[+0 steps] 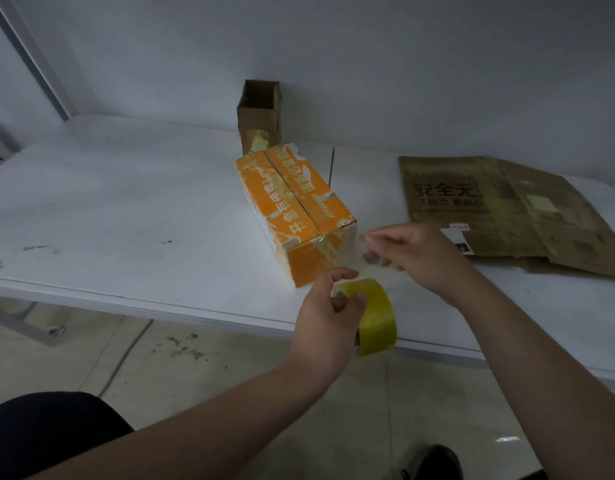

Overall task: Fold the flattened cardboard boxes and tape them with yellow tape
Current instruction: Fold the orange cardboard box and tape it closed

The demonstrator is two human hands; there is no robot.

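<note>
Taping the orange cardboard box (295, 209), centre frame.
Left grip (328, 306) curls round the yellow tape roll (377, 317) as anchor — right grip (420, 258) pinches the tape end (395, 266), to stretch a strip.

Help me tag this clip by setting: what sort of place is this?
Probably a plain packing or work room: a white table against a blank wall, a pile of flattened cardboard boxes on it, and a yellow tape roll in the left hand by a taped orange box.
</note>
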